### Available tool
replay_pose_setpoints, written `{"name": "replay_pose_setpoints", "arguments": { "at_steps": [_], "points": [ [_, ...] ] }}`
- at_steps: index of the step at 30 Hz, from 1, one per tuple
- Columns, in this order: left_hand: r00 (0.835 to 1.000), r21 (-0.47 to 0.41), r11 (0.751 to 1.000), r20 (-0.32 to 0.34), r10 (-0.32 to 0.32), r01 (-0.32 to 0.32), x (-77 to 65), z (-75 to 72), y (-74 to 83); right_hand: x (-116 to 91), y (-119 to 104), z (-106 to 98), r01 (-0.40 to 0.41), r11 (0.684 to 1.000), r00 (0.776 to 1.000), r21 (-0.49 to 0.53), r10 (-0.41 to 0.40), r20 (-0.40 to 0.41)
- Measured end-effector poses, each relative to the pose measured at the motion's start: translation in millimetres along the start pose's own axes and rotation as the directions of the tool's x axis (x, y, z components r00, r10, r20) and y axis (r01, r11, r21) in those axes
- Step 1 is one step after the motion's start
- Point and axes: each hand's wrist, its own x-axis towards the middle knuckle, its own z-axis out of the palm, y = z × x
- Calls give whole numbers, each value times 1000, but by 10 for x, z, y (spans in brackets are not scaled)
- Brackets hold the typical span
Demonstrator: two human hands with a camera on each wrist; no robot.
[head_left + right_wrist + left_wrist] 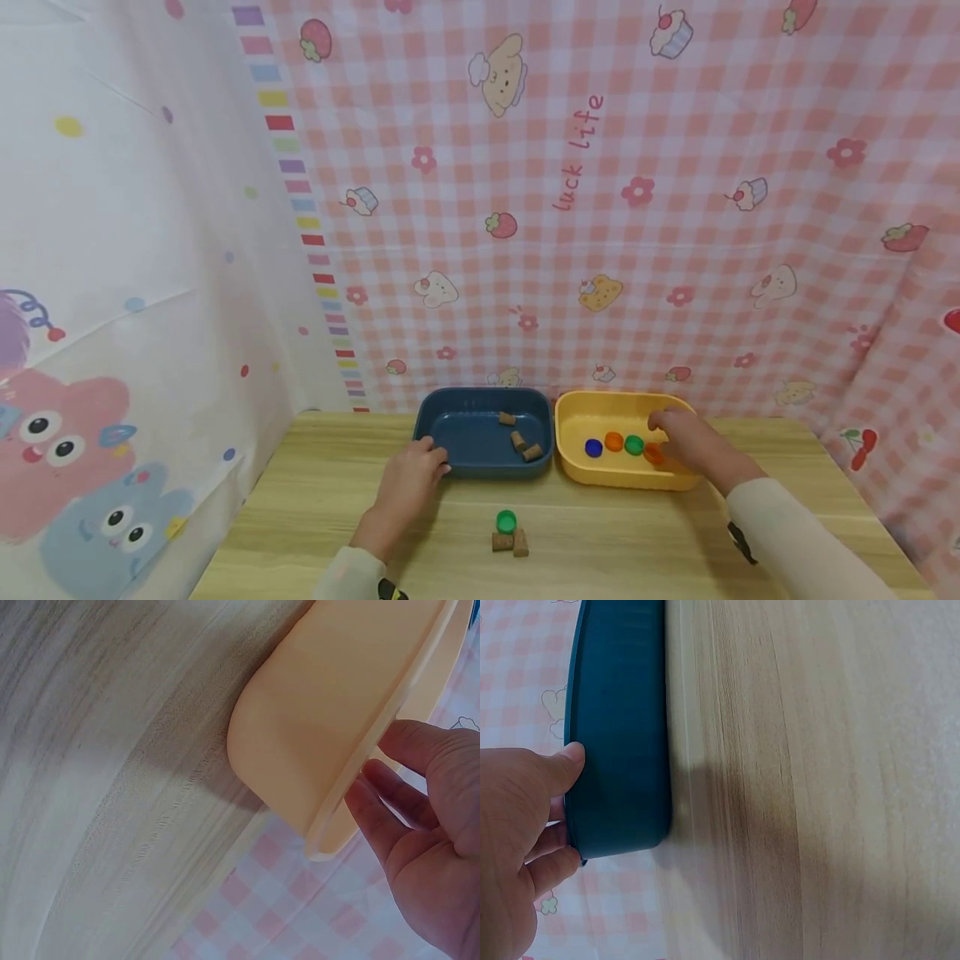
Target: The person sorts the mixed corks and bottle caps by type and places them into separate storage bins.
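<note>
1. The left hand (411, 479) had its grip pinched on the near left rim of the blue tray (487, 472), thumb outside.
2. The right hand (693, 446) reached over the right end of the yellow tray (622, 477), fingers bent; whether its grip pinched anything, I could not tell.
3. Three corks (518, 442) lay in the blue tray, four caps (634, 446) in the yellow one.
4. On the desk (615, 542) before the trays, a green cap (506, 522) sat just beside two more corks.
</note>
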Motion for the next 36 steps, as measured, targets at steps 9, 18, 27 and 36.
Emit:
{"name": "replay_pose_setpoints", "arguments": {
  "at_steps": [9,18,27,36],
  "points": [
    [1000,9,1000,1,-4,4,2,-11,12,-6,-20,-34,24,999,1000,-42,-24,-10],
    [1000,6,1000,6,-9,9,-3,3,3,-52,-51,-77,57,998,997,-6,-57,-48],
    [1000,13,1000,-10,7,-7,5,15,-12,-162,-146,-65,17,998,999,64,-14,-46],
    [1000,10,1000,-10,11,-11,-1,3,-7,-313,-282,-53,19,998,993,60,-12,-115]
  ]
}}
